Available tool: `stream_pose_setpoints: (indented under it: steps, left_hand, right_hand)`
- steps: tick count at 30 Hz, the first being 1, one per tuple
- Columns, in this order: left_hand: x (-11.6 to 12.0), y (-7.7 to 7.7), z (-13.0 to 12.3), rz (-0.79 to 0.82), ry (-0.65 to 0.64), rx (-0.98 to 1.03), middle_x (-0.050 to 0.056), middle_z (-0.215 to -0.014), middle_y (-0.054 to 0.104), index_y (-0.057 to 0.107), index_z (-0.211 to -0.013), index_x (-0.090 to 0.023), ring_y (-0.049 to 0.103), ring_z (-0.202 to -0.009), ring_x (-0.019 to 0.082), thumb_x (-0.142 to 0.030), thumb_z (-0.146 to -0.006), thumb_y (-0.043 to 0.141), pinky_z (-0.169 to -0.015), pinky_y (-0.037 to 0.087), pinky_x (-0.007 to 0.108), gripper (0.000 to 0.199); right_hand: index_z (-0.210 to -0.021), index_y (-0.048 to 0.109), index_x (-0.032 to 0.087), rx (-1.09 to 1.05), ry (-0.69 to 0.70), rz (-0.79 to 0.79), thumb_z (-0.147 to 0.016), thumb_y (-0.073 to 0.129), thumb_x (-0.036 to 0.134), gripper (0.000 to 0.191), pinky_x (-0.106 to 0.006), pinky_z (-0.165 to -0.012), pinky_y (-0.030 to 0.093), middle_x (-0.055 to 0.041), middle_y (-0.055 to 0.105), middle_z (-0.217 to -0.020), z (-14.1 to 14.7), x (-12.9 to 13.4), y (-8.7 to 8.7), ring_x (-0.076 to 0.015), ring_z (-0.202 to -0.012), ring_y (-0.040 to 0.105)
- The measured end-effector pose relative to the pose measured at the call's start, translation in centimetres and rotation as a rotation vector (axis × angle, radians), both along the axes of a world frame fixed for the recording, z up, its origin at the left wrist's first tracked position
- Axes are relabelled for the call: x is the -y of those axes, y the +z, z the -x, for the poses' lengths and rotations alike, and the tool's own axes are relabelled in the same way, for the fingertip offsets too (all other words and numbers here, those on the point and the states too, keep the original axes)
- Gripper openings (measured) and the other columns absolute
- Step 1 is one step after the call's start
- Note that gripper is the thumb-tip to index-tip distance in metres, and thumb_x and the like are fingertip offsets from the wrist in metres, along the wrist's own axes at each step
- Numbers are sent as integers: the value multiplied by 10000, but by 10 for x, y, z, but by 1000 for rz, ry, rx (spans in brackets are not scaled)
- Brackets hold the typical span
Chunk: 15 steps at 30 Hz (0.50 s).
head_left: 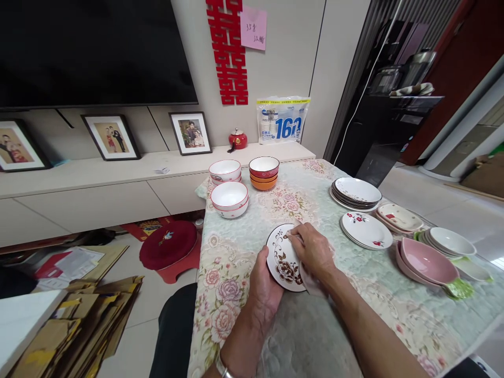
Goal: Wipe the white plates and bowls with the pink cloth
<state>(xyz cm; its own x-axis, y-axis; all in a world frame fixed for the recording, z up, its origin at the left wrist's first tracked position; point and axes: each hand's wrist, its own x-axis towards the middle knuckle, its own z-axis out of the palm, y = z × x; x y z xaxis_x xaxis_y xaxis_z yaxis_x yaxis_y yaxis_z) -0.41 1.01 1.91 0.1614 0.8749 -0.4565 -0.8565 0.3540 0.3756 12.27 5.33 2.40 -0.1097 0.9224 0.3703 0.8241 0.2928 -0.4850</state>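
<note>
One small, round white plate with a dark rim and brown flowers [285, 258] is over the table [307, 336], which has a pale green flowery cover [232, 247]. The left hand [265, 286] holds the plate by its side. The right hand [314, 249] grips a thin pale sheet [313, 285] and presses it on the plate's front. Round white bowls with red rims [229, 203] sit past the plate, to the left.

Open lane up the middle of the bench [305, 202], both sides crowded.
Beyond the brown-flowered plate [281, 254], a hand could pass between the orange bowls [263, 182] and the dark-rimmed plates [356, 190]; white bowls [229, 198] stand left, red-flowered plates [366, 229] and pink bowls [427, 261] right, and the right forearm [362, 315] bars the near side.
</note>
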Motion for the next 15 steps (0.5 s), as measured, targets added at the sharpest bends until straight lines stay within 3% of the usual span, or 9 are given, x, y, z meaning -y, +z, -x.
stream_pose_setpoints:
  steps: [5, 8, 10, 15]
  left_hand:
    - [-1, 1, 3, 29, -6, 21, 115, -958, 741, 683, -1035, -113, 665, -992, 281, -348, -824, 528, -903, 496, 403, 352]
    - [-2, 1, 4, 31, 12, 36, 110, -927, 741, 689, -1009, -112, 667, -983, 280, -339, -818, 527, -893, 503, 400, 338]
    - [-2, 0, 3, 29, 36, 29, 112, -951, 739, 686, -1031, -107, 665, -991, 280, -335, -820, 520, -889, 507, 399, 353]
    - [-4, -3, 3, 27, 115, -30, 105, -988, 738, 674, -1073, -110, 655, -1012, 260, -278, -808, 541, -893, 505, 371, 341]
  right_hand:
    - [-862, 628, 208, -26, 349, 68, -885, 561, 230, 74, -237, -736, 397, -10, 612, -881, 16, 11, 6, -140, -813, 574]
    - [-853, 636, 206, 18, 454, 117, -887, 566, 249, 89, -236, -726, 390, -9, 613, -877, 18, 15, 10, -138, -805, 568]
    - [-858, 633, 204, 18, 411, 138, -893, 560, 280, 111, -235, -715, 384, -11, 620, -870, 15, 13, 11, -140, -797, 569]
    - [-834, 612, 189, 72, 95, 159, -887, 527, 283, 138, -247, -691, 360, -29, 630, -854, 0, 1, 4, -153, -770, 561]
